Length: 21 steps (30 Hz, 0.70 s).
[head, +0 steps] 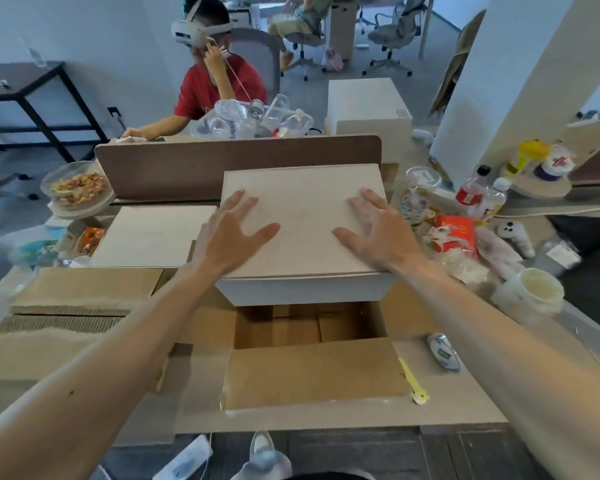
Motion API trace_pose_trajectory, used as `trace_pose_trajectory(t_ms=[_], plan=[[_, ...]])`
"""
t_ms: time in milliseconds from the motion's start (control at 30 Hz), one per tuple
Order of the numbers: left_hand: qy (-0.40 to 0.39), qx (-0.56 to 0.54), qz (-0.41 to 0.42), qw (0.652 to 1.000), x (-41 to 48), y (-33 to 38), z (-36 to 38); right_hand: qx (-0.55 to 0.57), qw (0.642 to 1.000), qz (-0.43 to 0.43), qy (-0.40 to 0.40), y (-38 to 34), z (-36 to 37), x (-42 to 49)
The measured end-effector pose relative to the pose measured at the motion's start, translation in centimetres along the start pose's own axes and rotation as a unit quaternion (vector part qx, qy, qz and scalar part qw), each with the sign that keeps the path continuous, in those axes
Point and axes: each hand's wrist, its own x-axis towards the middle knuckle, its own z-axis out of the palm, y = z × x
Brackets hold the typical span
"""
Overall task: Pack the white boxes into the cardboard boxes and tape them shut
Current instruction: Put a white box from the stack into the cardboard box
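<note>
While both flat, spread hands, left hand (238, 230) and right hand (374, 230), press its lid, the white box (302, 202) sits just beyond the open cardboard box (312, 372).

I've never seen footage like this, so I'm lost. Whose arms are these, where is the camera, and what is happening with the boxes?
No machine here: the arms belong to a person wearing a head camera, so the single picture looks forward and down at their own hands. The left hand and right hand lie flat, fingers spread, on top of a white box; neither grips it. That box sits at the far edge of an open cardboard box, seemingly not yet down inside. A second white box lies to the left. Bottles and snack packets crowd the right side. Another person in a headset sits beyond the brown divider.
</note>
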Motion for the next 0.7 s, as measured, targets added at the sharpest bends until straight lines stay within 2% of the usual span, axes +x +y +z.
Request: trace_pose_trajectory(t_ms=[200, 700], plan=[[-0.02, -0.003, -0.006, 1.0, -2.6, 0.5, 2.9, 0.004, 0.999, 0.019, -0.028, 2.2, 1.1, -2.8], [-0.071, -0.008, -0.036, 0.997, -5.0, -3.7, 6.0, 0.015, 0.995, 0.038, -0.091, 2.5, 5.9, -4.4]])
